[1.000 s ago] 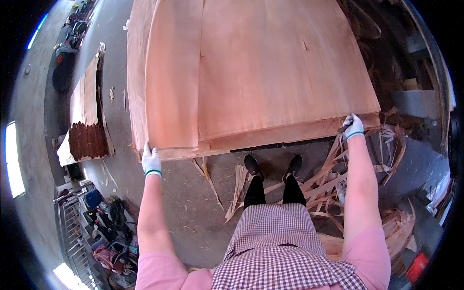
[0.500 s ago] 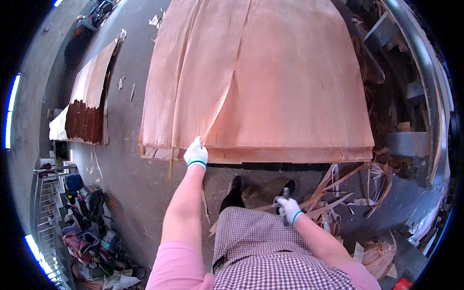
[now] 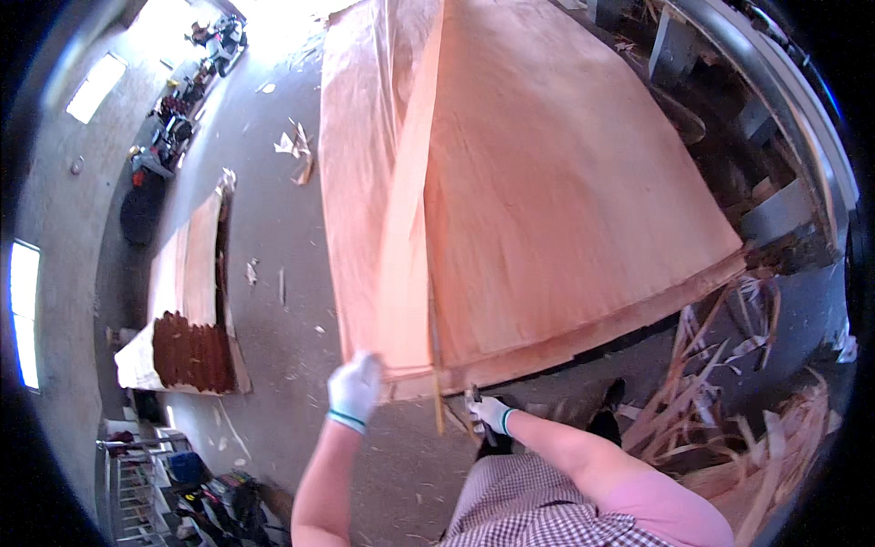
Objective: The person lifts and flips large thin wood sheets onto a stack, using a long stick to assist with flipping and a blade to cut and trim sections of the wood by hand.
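Note:
A large stack of thin reddish wood veneer sheets lies in front of me. My left hand, in a white glove with a green cuff line, is closed at its near left corner on the end of a loose veneer strip. The strip runs away from me, its right edge raised over the sheet below. My right hand, gloved alike, is wrapped round a small dark hand tool just off the stack's near edge; its exact kind is unclear. Between my hands, a narrow yellowish strip hangs over the edge.
Veneer scraps lie heaped on the floor at right, beside a curved metal edge. A smaller pile with a dark brown end stands at left. A metal rack is at lower left; motorbikes stand far left.
My view has turned, so the stack sits slanted. My left hand has moved left with the veneer edge, which now folds over wider. My right hand has come up to the stack's near edge.

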Tool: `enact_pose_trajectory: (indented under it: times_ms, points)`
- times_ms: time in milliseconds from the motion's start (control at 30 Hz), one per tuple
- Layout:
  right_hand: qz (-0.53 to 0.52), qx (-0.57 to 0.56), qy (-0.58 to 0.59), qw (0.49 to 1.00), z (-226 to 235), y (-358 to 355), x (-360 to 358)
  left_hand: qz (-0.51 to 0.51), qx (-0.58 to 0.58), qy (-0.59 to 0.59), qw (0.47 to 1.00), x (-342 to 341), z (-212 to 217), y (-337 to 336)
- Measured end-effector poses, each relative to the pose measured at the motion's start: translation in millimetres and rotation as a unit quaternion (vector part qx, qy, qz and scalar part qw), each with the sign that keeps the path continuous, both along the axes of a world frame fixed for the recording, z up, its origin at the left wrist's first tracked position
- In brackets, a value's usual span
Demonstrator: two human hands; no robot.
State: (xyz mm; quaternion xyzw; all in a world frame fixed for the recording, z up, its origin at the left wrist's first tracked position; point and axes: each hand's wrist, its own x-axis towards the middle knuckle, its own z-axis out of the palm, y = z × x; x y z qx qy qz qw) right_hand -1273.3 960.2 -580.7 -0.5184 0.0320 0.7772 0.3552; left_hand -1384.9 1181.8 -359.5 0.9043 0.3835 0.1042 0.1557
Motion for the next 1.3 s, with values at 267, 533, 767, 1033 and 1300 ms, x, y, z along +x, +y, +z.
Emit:
enact_pose_trajectory:
  times_ms: [267, 533, 767, 1033, 1300]
  points:
    - [-0.247, 0.024, 0.176, 0.953, 48.3, 54.3, -75.5, -0.109, 0.092, 0.308, 0.941, -40.1, -88.2, -25.5]
    - [-0.126, 0.132, -0.329, 0.926, 156.3, -44.2, 58.4, -0.140, -0.250, 0.542, 0.790, -143.2, -109.4, -77.6]
    - [-0.089, -0.031, -0.661, 0.744, 125.5, -248.7, 99.3, -0.072, -0.424, 0.339, 0.837, -131.2, -127.1, -193.5]
    - [-0.061, 0.050, -0.701, 0.709, 222.3, -389.3, 64.0, -0.331, -0.224, 0.368, 0.840, -95.8, -184.4, -200.5]
    - [-0.041, 0.037, -0.665, 0.745, 259.4, -445.2, 58.8, 0.124, -0.500, 0.119, 0.849, -58.1, -188.3, -241.9]
